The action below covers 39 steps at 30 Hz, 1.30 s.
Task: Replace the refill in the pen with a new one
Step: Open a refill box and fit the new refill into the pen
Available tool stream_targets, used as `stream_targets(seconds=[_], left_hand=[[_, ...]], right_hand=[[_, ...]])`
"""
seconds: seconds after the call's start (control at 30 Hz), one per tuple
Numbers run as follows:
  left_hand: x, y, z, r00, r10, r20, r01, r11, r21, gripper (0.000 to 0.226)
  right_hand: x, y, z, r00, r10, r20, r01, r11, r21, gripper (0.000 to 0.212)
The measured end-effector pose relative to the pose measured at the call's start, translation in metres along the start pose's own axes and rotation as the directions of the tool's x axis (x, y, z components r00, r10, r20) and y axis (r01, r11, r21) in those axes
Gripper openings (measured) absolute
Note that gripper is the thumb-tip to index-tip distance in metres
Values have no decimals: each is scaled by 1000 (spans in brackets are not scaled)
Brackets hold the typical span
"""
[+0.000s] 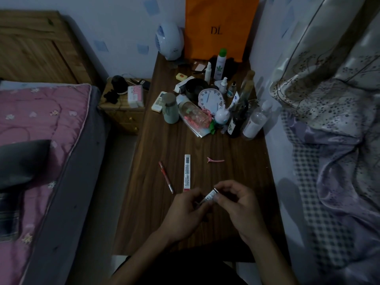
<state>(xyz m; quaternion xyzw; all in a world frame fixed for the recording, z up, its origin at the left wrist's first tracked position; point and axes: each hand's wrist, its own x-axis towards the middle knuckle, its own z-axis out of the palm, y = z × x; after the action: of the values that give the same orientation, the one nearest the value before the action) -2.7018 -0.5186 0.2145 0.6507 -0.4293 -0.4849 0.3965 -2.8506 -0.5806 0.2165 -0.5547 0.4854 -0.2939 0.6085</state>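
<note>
A red pen lies on the dark wooden desk, slanted, left of a long white refill packet with a barcode. Both hands meet over the desk's near part. My left hand and my right hand pinch a second slim packet with a barcode label between them, tilted up to the right. Most of this packet is hidden by the fingers. I cannot tell whether a refill is inside it.
A pink hair clip lies right of the long packet. Bottles, a white clock, a cup and a remote crowd the desk's far half before an orange bag. A bed flanks the left, bedding the right.
</note>
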Motion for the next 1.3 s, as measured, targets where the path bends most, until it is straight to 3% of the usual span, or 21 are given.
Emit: stream_targets(seconds=[0.5,0.67,0.97,1.13,1.3], left_hand=[[0,-6,1,1000,12,15,-11,997,-73,18],[3,-7,-1,1000,19,7,-18,997,-73,16],[8,-26,2,998,-51,37,56,985,-165,21],[13,-34,3,991,-106,88,123,967,-223,23],[17,-47,-1,983,-155,102,165,982,-95,10]], right_hand=[[0,0,0,999,-7,39,6,1000,13,34],[-2,3,-4,997,44,58,-49,993,103,24],[2,11,-2,999,-7,54,10,999,-54,21],[6,22,1,1000,7,-1,-7,999,-34,27],[10,43,5,985,120,-126,-113,992,64,33]])
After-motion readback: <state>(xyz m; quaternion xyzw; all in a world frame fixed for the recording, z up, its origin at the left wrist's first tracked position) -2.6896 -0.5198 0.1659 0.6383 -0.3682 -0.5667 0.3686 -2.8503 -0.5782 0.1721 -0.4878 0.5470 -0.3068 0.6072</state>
